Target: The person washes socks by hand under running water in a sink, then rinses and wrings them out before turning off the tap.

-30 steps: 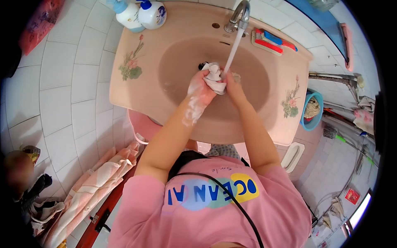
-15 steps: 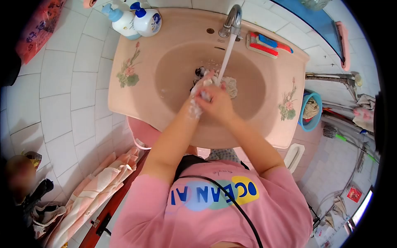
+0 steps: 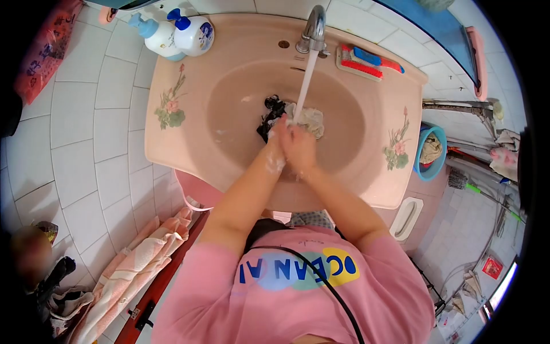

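Note:
Over the pink sink basin (image 3: 344, 114), my left hand (image 3: 278, 137) and my right hand (image 3: 298, 146) press against each other. Some white suds cling to my left hand and wrist. Water runs from the chrome faucet (image 3: 313, 35) just beyond my fingers, onto a whitish cloth (image 3: 311, 121) lying in the basin. A black cloth (image 3: 273, 109) lies to its left, close to my left fingertips. My right fingers curl against my left hand; blur and overlap hide the finger details. No cloth shows clearly between my palms.
Two pump bottles (image 3: 193, 35) stand at the counter's back left. Red and blue brushes (image 3: 366, 62) lie right of the faucet. A blue basin (image 3: 430, 153) with cloths sits at the right, beyond the counter edge. A pink striped towel (image 3: 132, 269) hangs at lower left.
The white cloth held a second ago is out of my hands and in the basin. My right hand has moved left onto my left hand, and fewer suds show on my left forearm.

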`<control>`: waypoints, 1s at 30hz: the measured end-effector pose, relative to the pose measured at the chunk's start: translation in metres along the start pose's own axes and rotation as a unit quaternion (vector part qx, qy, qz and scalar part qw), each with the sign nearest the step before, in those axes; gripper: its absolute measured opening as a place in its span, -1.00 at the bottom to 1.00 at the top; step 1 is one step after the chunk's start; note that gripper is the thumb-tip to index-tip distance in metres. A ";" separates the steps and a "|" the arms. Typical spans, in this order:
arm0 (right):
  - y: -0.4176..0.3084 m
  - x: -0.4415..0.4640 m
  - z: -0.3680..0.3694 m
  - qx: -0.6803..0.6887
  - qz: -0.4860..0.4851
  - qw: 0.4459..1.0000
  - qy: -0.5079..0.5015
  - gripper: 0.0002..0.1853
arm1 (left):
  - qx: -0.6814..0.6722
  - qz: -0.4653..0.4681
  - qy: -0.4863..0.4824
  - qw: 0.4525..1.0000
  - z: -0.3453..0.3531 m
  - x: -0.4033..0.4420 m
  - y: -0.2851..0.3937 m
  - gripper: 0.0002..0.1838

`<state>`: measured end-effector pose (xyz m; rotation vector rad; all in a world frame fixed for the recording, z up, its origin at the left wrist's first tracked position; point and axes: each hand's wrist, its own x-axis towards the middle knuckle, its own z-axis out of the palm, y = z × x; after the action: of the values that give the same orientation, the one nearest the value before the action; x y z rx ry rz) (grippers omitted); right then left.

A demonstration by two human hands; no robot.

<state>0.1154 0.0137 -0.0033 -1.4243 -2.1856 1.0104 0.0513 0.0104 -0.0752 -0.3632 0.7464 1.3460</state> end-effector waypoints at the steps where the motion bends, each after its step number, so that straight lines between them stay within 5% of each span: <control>1: 0.018 0.022 0.003 -0.024 0.031 0.999 0.031 -0.58 | -0.037 -0.024 -0.005 0.999 0.002 0.007 0.000 -0.58; 2: 0.037 0.041 0.007 -0.047 0.063 0.995 0.059 -0.59 | -0.074 -0.047 -0.008 0.996 0.003 0.010 0.000 -0.58; 5: 0.082 0.065 0.027 0.006 0.143 0.987 -0.068 -0.66 | -0.080 -0.006 0.081 0.993 0.011 0.007 0.006 -0.58; 8: 0.100 0.051 0.035 0.081 0.131 0.988 0.019 -0.55 | -0.086 -0.001 0.058 0.995 0.006 0.007 0.036 -0.52; 10: 0.088 0.011 0.008 -0.096 0.040 0.991 -0.089 -0.41 | -0.103 0.016 0.029 0.994 0.016 -0.002 0.057 -0.41; 12: 0.049 -0.027 -0.023 -0.317 -0.047 0.926 -0.200 -0.32 | 0.186 -0.061 0.255 0.947 0.034 -0.014 0.082 -0.49; 14: 0.001 -0.037 -0.032 -0.254 0.036 0.880 -0.399 -0.27 | 0.231 -0.051 0.256 0.937 0.019 -0.014 0.109 -0.44; 16: -0.007 -0.052 0.009 -0.085 -0.037 0.914 -0.395 -0.19 | 0.175 0.076 -0.107 0.976 -0.026 -0.009 0.141 -0.41; 17: -0.027 -0.049 0.025 -0.077 -0.003 0.921 -0.382 -0.17 | 0.176 0.076 -0.107 0.976 -0.015 -0.016 0.152 -0.41; 19: -0.062 -0.033 0.077 -0.074 0.061 0.947 -0.306 -0.09 | 0.035 0.130 0.066 0.989 0.036 -0.041 0.179 -0.47; 22: -0.080 0.009 0.160 0.029 0.099 0.986 -0.131 -0.08 | 0.065 0.149 0.090 0.983 0.056 -0.080 0.200 -0.63; 24: -0.102 0.042 0.183 0.053 0.034 0.998 -0.010 -0.14 | 0.058 0.148 0.098 0.982 0.058 -0.102 0.202 -0.67; 27: -0.107 0.057 0.185 0.043 0.039 0.998 0.008 -0.25 | 0.016 0.132 0.101 0.986 0.046 -0.109 0.206 -0.74; 30: -0.049 0.019 0.147 -0.087 -0.145 0.967 -0.192 -0.38 | -0.025 0.121 0.097 0.988 0.019 -0.093 0.193 -0.76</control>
<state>-0.0162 -0.0361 -0.0707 -0.9889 -2.7216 1.0781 -0.1332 -0.0048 0.0350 -0.4595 0.9435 1.5746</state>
